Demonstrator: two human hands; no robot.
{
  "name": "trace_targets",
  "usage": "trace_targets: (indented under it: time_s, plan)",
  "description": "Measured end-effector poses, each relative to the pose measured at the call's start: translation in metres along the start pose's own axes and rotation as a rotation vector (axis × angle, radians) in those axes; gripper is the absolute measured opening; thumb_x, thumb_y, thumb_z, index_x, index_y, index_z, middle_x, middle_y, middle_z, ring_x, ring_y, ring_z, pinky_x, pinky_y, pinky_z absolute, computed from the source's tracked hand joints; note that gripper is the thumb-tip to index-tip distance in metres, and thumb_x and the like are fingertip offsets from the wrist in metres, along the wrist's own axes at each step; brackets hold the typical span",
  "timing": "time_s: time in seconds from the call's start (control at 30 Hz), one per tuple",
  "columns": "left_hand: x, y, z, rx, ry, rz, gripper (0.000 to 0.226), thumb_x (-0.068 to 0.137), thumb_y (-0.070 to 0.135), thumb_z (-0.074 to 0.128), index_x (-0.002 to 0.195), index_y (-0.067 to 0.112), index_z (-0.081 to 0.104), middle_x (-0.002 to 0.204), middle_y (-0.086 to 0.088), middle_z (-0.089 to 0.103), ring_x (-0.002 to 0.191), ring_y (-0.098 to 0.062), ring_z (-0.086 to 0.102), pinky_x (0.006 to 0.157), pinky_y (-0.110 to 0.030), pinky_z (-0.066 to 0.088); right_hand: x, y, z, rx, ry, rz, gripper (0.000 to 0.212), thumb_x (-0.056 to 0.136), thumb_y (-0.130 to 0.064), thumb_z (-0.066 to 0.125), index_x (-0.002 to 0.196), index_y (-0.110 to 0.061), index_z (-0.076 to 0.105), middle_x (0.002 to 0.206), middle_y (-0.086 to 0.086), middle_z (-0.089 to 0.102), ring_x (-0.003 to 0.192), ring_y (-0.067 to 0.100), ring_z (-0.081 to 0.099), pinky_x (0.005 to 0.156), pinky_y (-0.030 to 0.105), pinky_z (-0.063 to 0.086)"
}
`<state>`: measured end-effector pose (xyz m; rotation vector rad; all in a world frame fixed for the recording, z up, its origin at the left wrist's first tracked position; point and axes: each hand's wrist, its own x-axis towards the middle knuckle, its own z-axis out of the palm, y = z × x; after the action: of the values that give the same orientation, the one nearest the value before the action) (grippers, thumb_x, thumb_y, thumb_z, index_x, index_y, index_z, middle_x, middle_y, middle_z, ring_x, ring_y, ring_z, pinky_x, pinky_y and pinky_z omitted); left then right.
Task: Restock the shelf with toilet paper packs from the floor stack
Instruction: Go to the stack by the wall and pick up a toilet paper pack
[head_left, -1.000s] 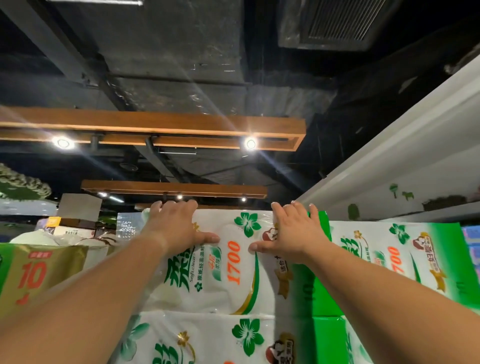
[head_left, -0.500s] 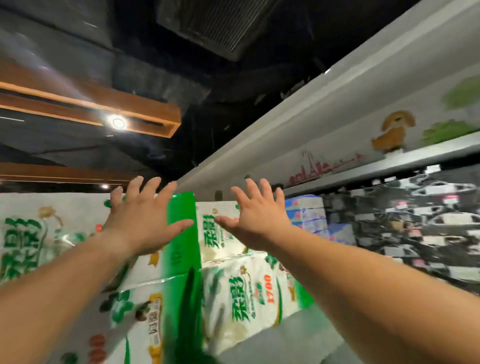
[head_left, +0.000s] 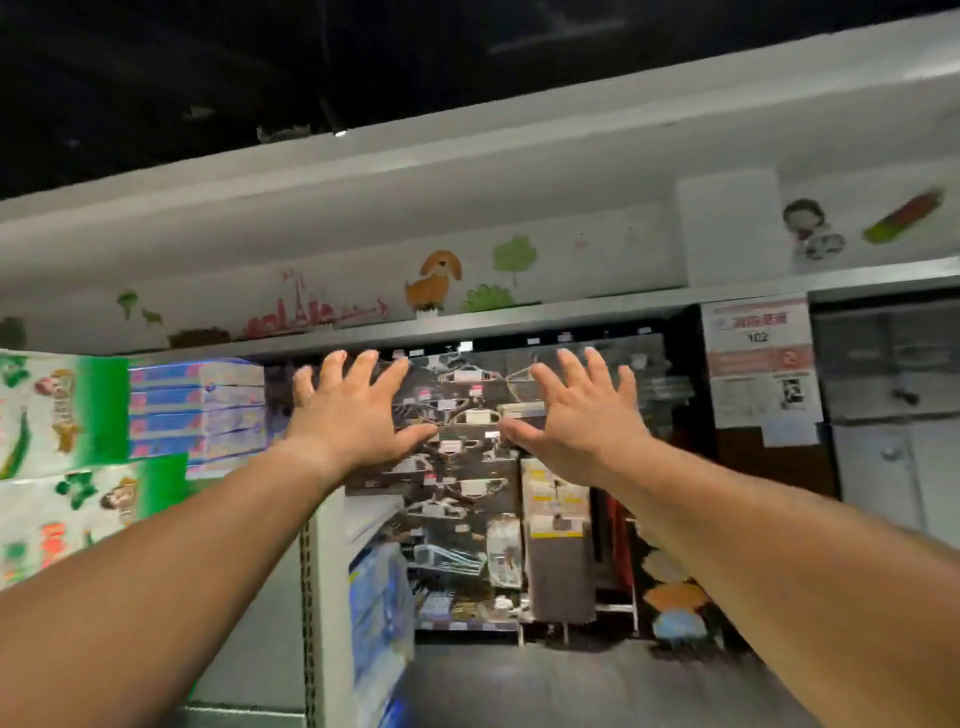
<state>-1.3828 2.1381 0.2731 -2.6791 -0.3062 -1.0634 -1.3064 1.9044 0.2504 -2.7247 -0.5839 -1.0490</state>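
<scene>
While both arms reach forward at head height, the left hand (head_left: 350, 418) and right hand (head_left: 579, 423) hover in the air with fingers (head_left: 362, 370) spread wide and nearly straight, holding nothing. 2 white-and-green plastic-wrapped toilet paper packs (head_left: 57, 415) sit stacked on the shelf at the far left, well apart from both hands. Just beside them lie stacked blue-and-pink flat packs (head_left: 195, 410). Behind the hands hangs a blurred dark display rack of small goods (head_left: 462, 499), under a white painted wall band with a cartoon dog (head_left: 434, 280).
</scene>
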Motion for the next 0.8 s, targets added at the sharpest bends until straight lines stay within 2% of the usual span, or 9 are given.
trace_targets:
  time_s: [0.2, 0.3, 0.43, 0.53, 0.8]
  plan:
    - [0.040, 0.170, 0.008, -0.185, 0.076, 0.123, 0.093, 0.087, 0.086, 0.037, 0.162, 0.035, 0.016, 0.169, -0.005, 0.018, 0.154, -0.035, 0.014, 0.122, -0.060, 0.014, -0.041, 0.178, -0.032, -0.103, -0.031, 0.138, 0.088, 0.093, -0.082, 0.028, 0.163, -0.036, 0.000, 0.172, 0.001, -0.012, 0.155, 0.028, -0.022, 0.122, 0.058, -0.011]
    - [0.054, 0.242, 0.024, -0.256, 0.082, 0.178, 0.093, 0.087, 0.086, 0.036, 0.162, 0.035, 0.017, 0.170, -0.005, 0.016, 0.154, -0.035, 0.012, 0.122, -0.061, 0.015, -0.051, 0.249, -0.034, -0.180, -0.040, 0.211, 0.090, 0.092, -0.084, 0.026, 0.163, -0.035, -0.002, 0.172, 0.002, -0.012, 0.156, 0.029, -0.019, 0.124, 0.060, -0.008]
    - [0.076, 0.311, 0.054, -0.314, 0.050, 0.229, 0.095, 0.086, 0.087, 0.035, 0.163, 0.036, 0.014, 0.171, -0.005, 0.015, 0.155, -0.036, 0.011, 0.122, -0.063, 0.014, -0.050, 0.320, -0.021, -0.278, -0.019, 0.256, 0.091, 0.090, -0.085, 0.025, 0.163, -0.033, 0.005, 0.172, 0.006, -0.003, 0.157, 0.032, -0.010, 0.124, 0.060, -0.006]
    - [0.096, 0.355, 0.086, -0.350, 0.030, 0.271, 0.095, 0.086, 0.087, 0.036, 0.162, 0.035, 0.014, 0.171, -0.006, 0.014, 0.156, -0.036, 0.009, 0.123, -0.063, 0.012, -0.049, 0.361, 0.006, -0.307, -0.050, 0.290, 0.092, 0.090, -0.085, 0.026, 0.163, -0.033, 0.003, 0.172, 0.005, -0.004, 0.157, 0.031, -0.011, 0.124, 0.059, -0.008]
    - [0.156, 0.464, 0.219, -0.444, -0.067, 0.381, 0.090, 0.091, 0.082, 0.035, 0.163, 0.035, 0.008, 0.172, -0.005, 0.004, 0.156, -0.039, 0.004, 0.122, -0.063, 0.008, -0.024, 0.459, 0.121, -0.372, -0.110, 0.422, 0.088, 0.091, -0.083, 0.030, 0.161, -0.033, 0.013, 0.172, 0.006, 0.005, 0.157, 0.032, -0.003, 0.124, 0.059, 0.001]
